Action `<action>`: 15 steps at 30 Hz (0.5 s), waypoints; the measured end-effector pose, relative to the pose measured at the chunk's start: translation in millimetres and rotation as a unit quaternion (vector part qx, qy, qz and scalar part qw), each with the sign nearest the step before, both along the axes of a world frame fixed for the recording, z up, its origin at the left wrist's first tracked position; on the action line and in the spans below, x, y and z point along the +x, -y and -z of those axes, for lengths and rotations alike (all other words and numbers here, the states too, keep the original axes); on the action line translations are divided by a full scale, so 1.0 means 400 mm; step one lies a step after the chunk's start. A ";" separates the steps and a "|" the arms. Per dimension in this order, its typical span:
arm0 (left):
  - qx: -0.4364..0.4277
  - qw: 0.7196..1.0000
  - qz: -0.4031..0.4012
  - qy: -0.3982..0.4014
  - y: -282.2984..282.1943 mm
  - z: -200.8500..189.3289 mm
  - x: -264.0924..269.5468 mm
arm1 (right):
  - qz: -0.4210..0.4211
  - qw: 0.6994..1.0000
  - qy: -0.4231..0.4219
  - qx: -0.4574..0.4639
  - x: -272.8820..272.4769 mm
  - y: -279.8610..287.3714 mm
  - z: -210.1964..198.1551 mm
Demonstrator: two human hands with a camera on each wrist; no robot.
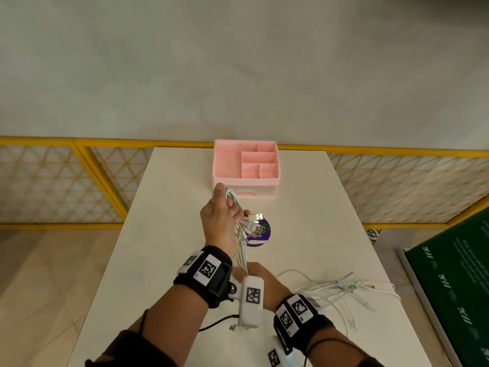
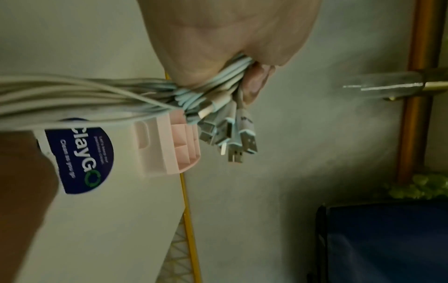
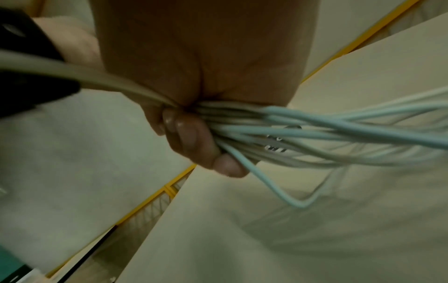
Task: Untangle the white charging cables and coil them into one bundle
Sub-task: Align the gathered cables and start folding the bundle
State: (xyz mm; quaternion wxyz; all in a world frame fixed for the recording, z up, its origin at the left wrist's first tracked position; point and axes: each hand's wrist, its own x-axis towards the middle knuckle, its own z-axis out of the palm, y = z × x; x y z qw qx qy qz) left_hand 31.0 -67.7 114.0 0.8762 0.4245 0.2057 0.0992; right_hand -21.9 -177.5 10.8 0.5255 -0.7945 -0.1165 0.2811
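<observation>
— Where have the white cables point(image 1: 241, 250) got to?

— Mostly up off the bench point(image 1: 164, 234). The left hand point(image 1: 221, 221) is raised over the middle of it, fingers curled round a gathered bunch, with the USB plugs point(image 1: 255, 225) sticking out of the fist toward the right. From the left wrist view you can see the plug ends point(image 2: 232, 137) dangling in a cluster below the closed fingers point(image 2: 257, 84).

— And the other hand?

— The right hand point(image 1: 260, 280) sits lower and nearer the person, just behind the left wrist. It's wrapped round the same strands; the right wrist view shows its fingers point(image 3: 191, 141) clenched on the cords point(image 3: 315, 132), which fan out past them to the right. So the bunch runs taut between the two fists.

— Everything gathered, then?

— No. A loose tangle point(image 1: 346, 290) lies on the bench to the right of the right wrist, strands sprawled and crossing, with a small green bit point(image 1: 351, 287) in the middle of it. I can't tell what that is.

— Anything else on the bench?

— A pink organiser box point(image 1: 246, 178) with open compartments at the far edge, and a round dark-blue sticker point(image 1: 260, 234) just beneath the plugs.
</observation>
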 end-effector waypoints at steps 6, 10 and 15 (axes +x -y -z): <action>0.106 0.994 -0.023 0.032 -0.014 0.046 -0.013 | -0.113 0.978 0.104 -0.143 0.003 0.039 -0.018; 0.115 0.990 -0.053 0.057 -0.028 0.044 -0.009 | -0.130 0.964 0.157 -0.174 -0.003 0.050 -0.023; 0.226 0.968 -0.024 0.106 -0.022 0.080 -0.019 | -0.164 0.949 0.183 -0.197 0.002 0.045 -0.059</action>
